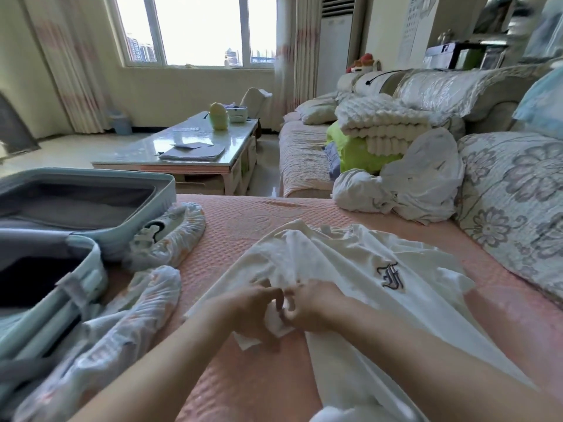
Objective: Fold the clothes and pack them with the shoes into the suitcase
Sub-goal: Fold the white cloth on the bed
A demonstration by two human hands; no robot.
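Observation:
A white T-shirt (350, 263) with a dark embroidered letter lies crumpled on the pink sofa cover (259, 220). My left hand (249, 303) and my right hand (313, 303) meet at its near edge, both pinching a bunched bit of the white fabric between curled fingers. An open pale-blue suitcase (91, 202) lies at the left, its grey lining showing. Two shoes in white printed dust covers lie beside it, one (170, 236) near the suitcase's far half and one (134, 318) closer to me.
A bundled white garment (359, 190) and a white plastic bag (426, 175) sit at the back right by a floral cushion (511, 202). Folded white and green bedding (374, 132) is stacked on the far sofa. A glass-topped coffee table (195, 147) stands beyond.

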